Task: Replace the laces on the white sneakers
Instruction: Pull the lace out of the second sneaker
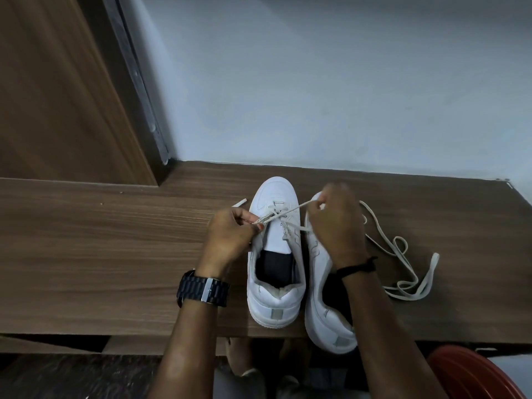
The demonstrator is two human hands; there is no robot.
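The left hand (230, 234) pinches one end of a lace (290, 211) just at the near-left edge of the left sneaker (275, 300), its fingers curled on the strand. From there the lace runs taut across the shoe's lower eyelets up to the right hand (335, 223), which pinches the other end above the right sneaker (319, 315). To the right of that hand a loose lace (408, 272) lies coiled on the wooden table (100, 249).

Both hands (230, 234) (336, 223) pinched, fingers curled
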